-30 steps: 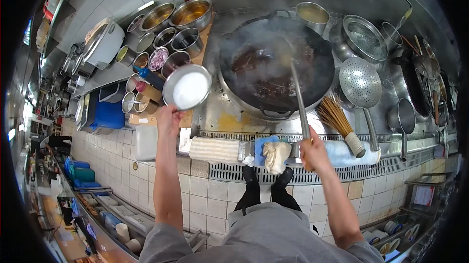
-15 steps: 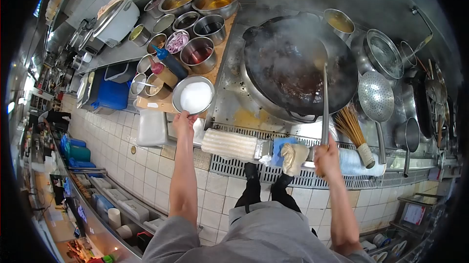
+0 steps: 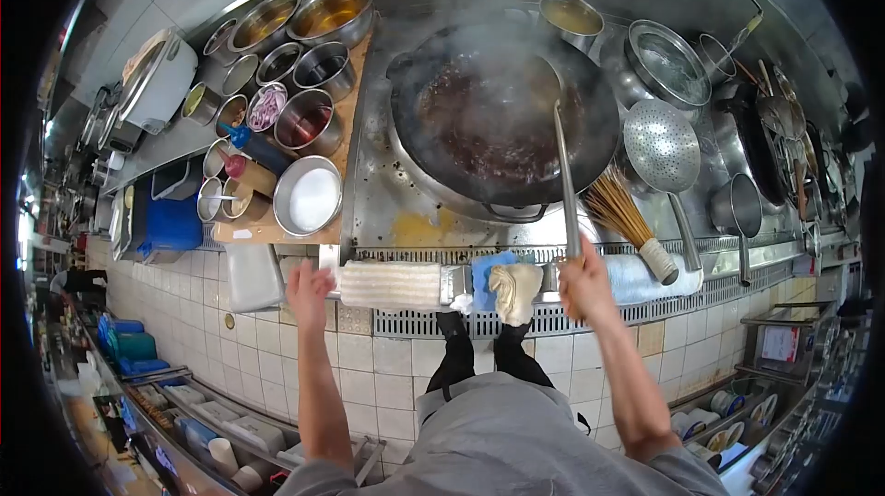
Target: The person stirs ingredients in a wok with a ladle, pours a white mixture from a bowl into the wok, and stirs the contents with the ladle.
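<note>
A long-handled ladle (image 3: pixel 567 183) is gripped in my right hand (image 3: pixel 584 286), its bowl in the dark liquid of a big steaming wok (image 3: pixel 516 199). My left hand (image 3: pixel 310 291) holds nothing, its fingers apart, near the left end of a folded striped towel (image 3: pixel 391 284). Beyond that hand, a metal bowl of white powder or granules (image 3: pixel 309 195) rests at the corner of the wooden board (image 3: pixel 267 230). Beside it stand a bowl of red liquid (image 3: pixel 308 122) and squeeze bottles (image 3: pixel 250 174).
Right of the wok lie a bamboo brush (image 3: pixel 631 224), a perforated strainer (image 3: pixel 662 147) and a small pot (image 3: pixel 736 205). Behind are a pot of broth (image 3: pixel 571 20) and a water-filled bowl (image 3: pixel 669 63). A beige cloth (image 3: pixel 515 291) hangs on the front rail.
My left hand has let go of the bowl of white powder or granules, now down on the board, and has drawn back toward me. The ladle stays in my right hand; the view has shifted.
</note>
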A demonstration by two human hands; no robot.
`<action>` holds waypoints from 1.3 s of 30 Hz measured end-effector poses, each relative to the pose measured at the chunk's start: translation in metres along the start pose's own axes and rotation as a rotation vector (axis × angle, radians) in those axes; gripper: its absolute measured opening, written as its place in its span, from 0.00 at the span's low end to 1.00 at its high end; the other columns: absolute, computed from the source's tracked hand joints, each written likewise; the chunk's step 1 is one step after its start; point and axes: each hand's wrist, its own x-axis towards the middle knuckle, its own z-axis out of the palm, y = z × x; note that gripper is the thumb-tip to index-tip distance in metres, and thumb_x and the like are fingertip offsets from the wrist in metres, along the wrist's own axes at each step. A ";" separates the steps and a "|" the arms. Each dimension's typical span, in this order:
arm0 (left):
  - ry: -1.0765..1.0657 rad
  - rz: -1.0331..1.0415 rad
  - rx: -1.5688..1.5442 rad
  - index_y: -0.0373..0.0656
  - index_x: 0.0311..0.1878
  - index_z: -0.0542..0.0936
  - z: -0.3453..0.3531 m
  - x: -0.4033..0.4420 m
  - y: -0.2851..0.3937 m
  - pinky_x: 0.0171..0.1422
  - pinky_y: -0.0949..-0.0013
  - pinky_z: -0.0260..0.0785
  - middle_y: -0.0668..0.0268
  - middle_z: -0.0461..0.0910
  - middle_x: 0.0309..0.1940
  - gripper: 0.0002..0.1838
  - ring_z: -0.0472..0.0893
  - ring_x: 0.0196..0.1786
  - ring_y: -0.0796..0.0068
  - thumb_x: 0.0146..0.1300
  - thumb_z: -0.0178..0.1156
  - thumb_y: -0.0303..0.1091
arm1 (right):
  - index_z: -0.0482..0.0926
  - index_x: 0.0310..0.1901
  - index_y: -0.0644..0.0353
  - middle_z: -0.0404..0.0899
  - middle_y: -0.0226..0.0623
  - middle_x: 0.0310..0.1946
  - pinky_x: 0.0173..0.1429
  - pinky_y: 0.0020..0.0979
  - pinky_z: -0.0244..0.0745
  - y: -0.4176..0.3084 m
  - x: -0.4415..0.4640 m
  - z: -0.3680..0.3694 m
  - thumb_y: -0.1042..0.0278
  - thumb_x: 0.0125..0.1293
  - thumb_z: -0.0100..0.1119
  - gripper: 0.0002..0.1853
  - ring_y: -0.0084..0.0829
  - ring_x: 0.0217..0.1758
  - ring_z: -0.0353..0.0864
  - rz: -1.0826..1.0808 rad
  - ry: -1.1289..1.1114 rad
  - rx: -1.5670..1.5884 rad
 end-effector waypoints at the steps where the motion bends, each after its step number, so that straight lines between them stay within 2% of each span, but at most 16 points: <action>1: 0.015 0.022 0.043 0.40 0.39 0.71 -0.013 -0.013 -0.003 0.32 0.72 0.72 0.63 0.77 0.24 0.13 0.76 0.26 0.75 0.66 0.57 0.41 | 0.51 0.70 0.49 0.66 0.28 0.15 0.11 0.25 0.59 0.001 -0.020 0.010 0.78 0.61 0.50 0.36 0.22 0.09 0.63 0.088 0.007 0.127; 4: 0.032 0.002 0.127 0.40 0.35 0.71 -0.048 -0.049 -0.025 0.24 0.73 0.71 0.64 0.76 0.21 0.12 0.74 0.20 0.79 0.66 0.56 0.39 | 0.49 0.70 0.54 0.66 0.29 0.17 0.09 0.24 0.58 -0.021 -0.068 0.014 0.79 0.61 0.51 0.36 0.22 0.08 0.63 0.321 -0.185 0.689; 5: 0.054 -0.039 0.174 0.40 0.34 0.72 -0.058 -0.058 -0.040 0.23 0.73 0.71 0.64 0.75 0.20 0.12 0.74 0.19 0.78 0.65 0.57 0.39 | 0.49 0.70 0.54 0.66 0.29 0.17 0.09 0.24 0.58 -0.020 -0.063 0.001 0.79 0.61 0.51 0.36 0.22 0.08 0.63 0.318 -0.180 0.694; 7: 0.030 -0.127 0.306 0.39 0.34 0.73 -0.083 -0.072 -0.082 0.21 0.72 0.71 0.63 0.76 0.19 0.12 0.76 0.18 0.75 0.64 0.58 0.39 | 0.59 0.59 0.61 0.67 0.31 0.17 0.09 0.25 0.60 -0.026 -0.039 -0.038 0.77 0.60 0.51 0.25 0.21 0.08 0.63 0.351 -0.343 0.785; 8: -0.014 -0.176 0.393 0.38 0.35 0.73 -0.097 -0.079 -0.102 0.20 0.72 0.70 0.61 0.76 0.18 0.12 0.78 0.18 0.73 0.63 0.59 0.39 | 0.58 0.61 0.63 0.67 0.30 0.17 0.10 0.24 0.60 -0.041 -0.034 -0.041 0.77 0.59 0.52 0.27 0.20 0.09 0.62 0.285 -0.278 0.525; 10: -0.221 -0.329 0.931 0.37 0.36 0.76 -0.120 -0.098 -0.128 0.21 0.70 0.71 0.61 0.77 0.15 0.13 0.79 0.18 0.71 0.60 0.61 0.39 | 0.56 0.65 0.67 0.67 0.29 0.16 0.12 0.22 0.59 -0.060 -0.012 -0.052 0.77 0.57 0.53 0.32 0.19 0.09 0.62 0.096 -0.187 0.134; 11: -0.333 -0.250 1.131 0.37 0.37 0.76 -0.134 -0.112 -0.141 0.21 0.70 0.71 0.61 0.77 0.14 0.13 0.80 0.18 0.71 0.59 0.62 0.38 | 0.55 0.67 0.69 0.67 0.28 0.15 0.13 0.21 0.59 -0.062 0.002 -0.059 0.77 0.56 0.53 0.35 0.19 0.09 0.62 -0.023 -0.162 0.004; 12: -0.446 -0.166 1.329 0.37 0.37 0.77 -0.148 -0.125 -0.153 0.21 0.70 0.71 0.61 0.77 0.13 0.13 0.81 0.19 0.70 0.58 0.63 0.38 | 0.50 0.70 0.64 0.67 0.27 0.14 0.14 0.19 0.58 -0.069 0.014 -0.062 0.79 0.56 0.51 0.39 0.18 0.10 0.62 -0.017 -0.136 -0.048; 14: -0.423 -0.325 1.278 0.36 0.36 0.77 -0.174 -0.150 -0.180 0.21 0.70 0.73 0.60 0.79 0.17 0.13 0.83 0.21 0.68 0.56 0.65 0.36 | 0.51 0.71 0.59 0.67 0.27 0.14 0.13 0.20 0.58 -0.073 0.036 -0.068 0.79 0.58 0.50 0.37 0.18 0.10 0.63 -0.109 -0.166 -0.118; 16: -0.215 -0.698 0.969 0.34 0.36 0.78 -0.198 -0.170 -0.203 0.22 0.68 0.76 0.58 0.80 0.20 0.12 0.83 0.23 0.66 0.56 0.65 0.33 | 0.51 0.71 0.57 0.67 0.27 0.15 0.13 0.21 0.59 -0.060 0.044 -0.064 0.79 0.58 0.50 0.37 0.19 0.10 0.63 -0.078 -0.163 -0.041; 19: -0.112 -0.845 0.957 0.32 0.37 0.77 -0.212 -0.192 -0.206 0.23 0.66 0.78 0.56 0.80 0.22 0.11 0.83 0.23 0.65 0.56 0.65 0.30 | 0.51 0.71 0.56 0.65 0.27 0.16 0.11 0.21 0.58 -0.034 0.035 -0.050 0.78 0.60 0.52 0.37 0.19 0.09 0.62 0.078 -0.163 0.238; 23: -0.142 -0.872 1.029 0.31 0.39 0.77 -0.206 -0.185 -0.199 0.22 0.66 0.78 0.55 0.80 0.22 0.12 0.83 0.23 0.66 0.57 0.64 0.30 | 0.56 0.68 0.57 0.64 0.25 0.17 0.10 0.22 0.58 0.005 -0.009 -0.026 0.76 0.63 0.50 0.31 0.17 0.09 0.61 0.286 -0.243 0.627; 25: -0.153 -0.767 0.969 0.29 0.39 0.76 -0.197 -0.169 -0.202 0.21 0.67 0.77 0.54 0.80 0.23 0.12 0.83 0.23 0.66 0.57 0.63 0.30 | 0.61 0.65 0.57 0.63 0.23 0.18 0.09 0.22 0.59 0.014 -0.024 -0.024 0.73 0.67 0.45 0.24 0.14 0.08 0.59 0.396 -0.651 1.411; 30: -0.193 -0.445 0.842 0.30 0.40 0.76 -0.153 -0.119 -0.200 0.21 0.69 0.76 0.53 0.80 0.22 0.13 0.83 0.22 0.66 0.56 0.61 0.29 | 0.65 0.62 0.57 0.63 0.23 0.18 0.08 0.22 0.57 -0.028 -0.052 -0.041 0.73 0.67 0.43 0.21 0.12 0.08 0.59 0.433 -0.615 1.332; 33: -0.201 -0.400 0.772 0.30 0.41 0.76 -0.120 -0.103 -0.184 0.21 0.69 0.76 0.53 0.80 0.24 0.14 0.83 0.22 0.66 0.56 0.62 0.30 | 0.66 0.60 0.56 0.62 0.28 0.17 0.06 0.22 0.54 -0.065 -0.072 -0.046 0.79 0.61 0.47 0.23 0.16 0.08 0.60 0.365 -0.456 1.027; 39: -0.227 -0.488 0.799 0.32 0.41 0.75 -0.129 -0.097 -0.204 0.22 0.67 0.77 0.56 0.78 0.24 0.12 0.82 0.21 0.66 0.56 0.61 0.29 | 0.64 0.61 0.59 0.65 0.33 0.17 0.08 0.21 0.55 -0.112 -0.098 -0.057 0.83 0.56 0.50 0.28 0.20 0.07 0.61 0.179 -0.233 0.548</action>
